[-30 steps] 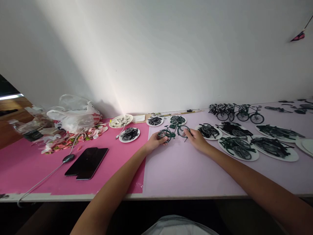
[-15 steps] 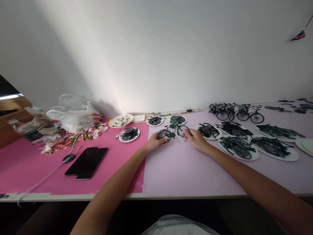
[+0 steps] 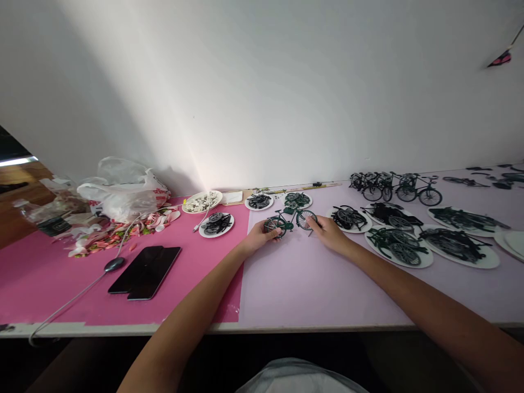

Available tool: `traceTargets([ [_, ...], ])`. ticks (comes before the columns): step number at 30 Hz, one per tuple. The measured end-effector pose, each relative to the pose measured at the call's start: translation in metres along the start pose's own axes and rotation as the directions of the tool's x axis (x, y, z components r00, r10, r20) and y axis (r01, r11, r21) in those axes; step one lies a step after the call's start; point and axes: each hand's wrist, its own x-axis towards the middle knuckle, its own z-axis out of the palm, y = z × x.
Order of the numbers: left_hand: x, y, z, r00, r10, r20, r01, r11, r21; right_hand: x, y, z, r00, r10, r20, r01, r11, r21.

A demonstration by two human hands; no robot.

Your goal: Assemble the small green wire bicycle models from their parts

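A small green model bicycle [image 3: 291,220] stands upright on the pale purple mat [image 3: 311,284], far from me near the plates. My left hand [image 3: 257,237] pinches its rear wheel at the left end. My right hand [image 3: 329,232] has its fingers closed on the front wheel at the right end. Both arms stretch forward across the table.
White plates of bicycle parts [image 3: 399,248] lie right of the hands, smaller plates [image 3: 216,224] behind and left. Finished model bicycles [image 3: 395,187] stand by the wall. On the pink mat [image 3: 49,284] lie a phone [image 3: 145,265], a cable, a plastic bag [image 3: 123,191] and pink scraps.
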Motion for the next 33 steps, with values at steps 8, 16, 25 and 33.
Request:
traceTargets([
  [8, -0.0002, 0.0015, 0.0009, 1.0, -0.01, -0.01, 0.01, 1.0, -0.001, -0.0004, 0.003, 0.001, 1.0, -0.011, 0.022, 0.011, 1.0, 0.009],
  [16, -0.0002, 0.0013, 0.0007, 1.0, -0.005, -0.004, 0.005, 1.0, 0.012, -0.0002, 0.0044, 0.0002, 0.999, -0.018, 0.049, 0.019, 1.0, -0.012],
  [25, -0.0037, 0.006, 0.0026, 0.999, -0.02, -0.029, 0.02, 0.999, 0.026, 0.0005, 0.0076, 0.0007, 0.998, -0.022, 0.065, 0.023, 1.0, -0.004],
  [33, -0.0029, 0.0039, 0.0023, 0.999, -0.017, -0.03, 0.018, 0.999, 0.039, 0.0009, 0.0088, 0.0004, 0.996, -0.036, 0.08, 0.039, 0.998, -0.04],
])
